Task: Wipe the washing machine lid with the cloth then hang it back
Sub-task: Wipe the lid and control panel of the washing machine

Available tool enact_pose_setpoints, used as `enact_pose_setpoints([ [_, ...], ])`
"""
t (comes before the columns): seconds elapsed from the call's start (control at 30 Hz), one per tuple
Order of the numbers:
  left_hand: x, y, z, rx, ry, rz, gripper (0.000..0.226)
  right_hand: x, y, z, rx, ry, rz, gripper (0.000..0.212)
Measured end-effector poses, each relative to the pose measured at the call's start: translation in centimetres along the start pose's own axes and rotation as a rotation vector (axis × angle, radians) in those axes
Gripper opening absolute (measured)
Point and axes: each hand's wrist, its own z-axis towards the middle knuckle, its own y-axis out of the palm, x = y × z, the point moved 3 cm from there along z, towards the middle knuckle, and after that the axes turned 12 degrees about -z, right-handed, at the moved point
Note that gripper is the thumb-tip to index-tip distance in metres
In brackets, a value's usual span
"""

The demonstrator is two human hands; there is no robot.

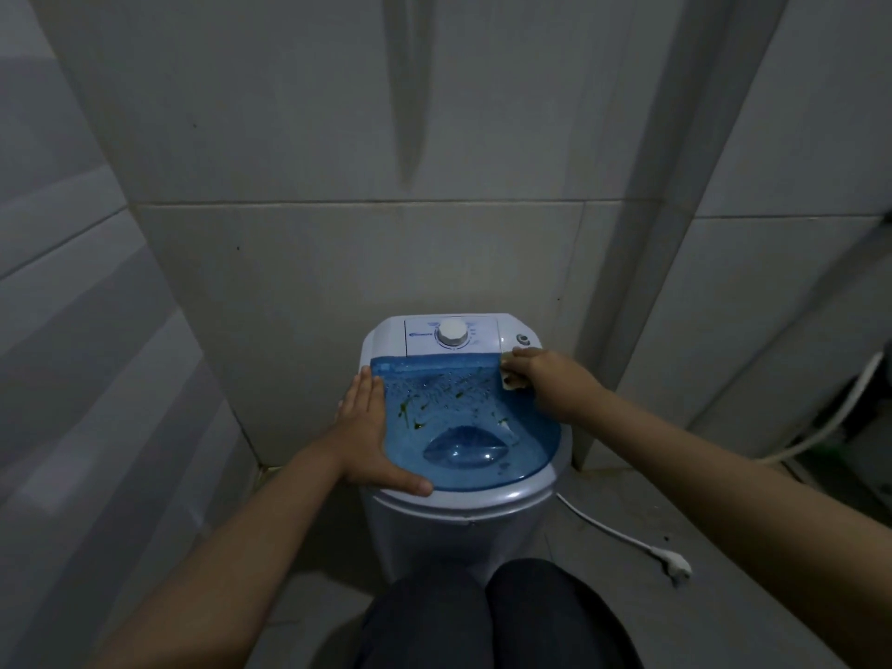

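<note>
A small white washing machine [463,519] stands against the tiled wall. Its clear blue lid [458,417] is closed and carries green smears and water drops. My left hand [369,437] lies flat on the lid's left edge, fingers together, holding nothing. My right hand [550,379] presses a small pale cloth [510,379] onto the lid's far right corner; most of the cloth is hidden under the fingers. A white dial [452,334] sits on the control panel behind the lid.
A white power cord with its plug [673,562] lies loose on the floor to the right. A pale hose [830,422] curves down at the far right. Tiled walls close in on the left and behind. My knees [482,620] are in front of the machine.
</note>
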Motion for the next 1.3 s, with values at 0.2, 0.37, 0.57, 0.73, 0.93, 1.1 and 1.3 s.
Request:
enact_pose_setpoints([
  [0.2, 0.2, -0.2, -0.2, -0.01, -0.006, 0.008, 0.171, -1.9, 1.0, -4.0, 0.044, 0.05, 0.0, 0.042],
  [0.37, 0.4, -0.2, -0.4, -0.009, -0.003, 0.009, 0.174, -3.8, 1.2, -7.2, 0.047, 0.082, 0.007, 0.049],
  [0.57, 0.4, -0.1, -0.3, 0.003, -0.011, 0.011, 0.174, -6.4, 0.7, -9.7, -0.006, 0.109, -0.041, 0.047],
  [0.73, 0.6, -0.2, -0.5, -0.005, -0.015, 0.006, 0.177, -8.7, -0.9, -11.0, -0.096, 0.024, 0.036, 0.043],
  [0.93, 0.6, -0.1, -0.6, -0.003, -0.013, 0.009, 0.174, -7.1, -4.9, -7.9, -0.207, 0.036, 0.367, 0.032],
  [1.1, 0.5, -0.1, -0.5, 0.0, -0.013, 0.008, 0.174, -3.9, -4.9, -0.7, 0.048, 0.145, 0.281, 0.028],
  [1.3, 0.4, -0.2, -0.5, 0.004, -0.013, 0.0, 0.173, -2.3, -2.6, 5.7, 0.037, 0.133, 0.091, 0.032],
])
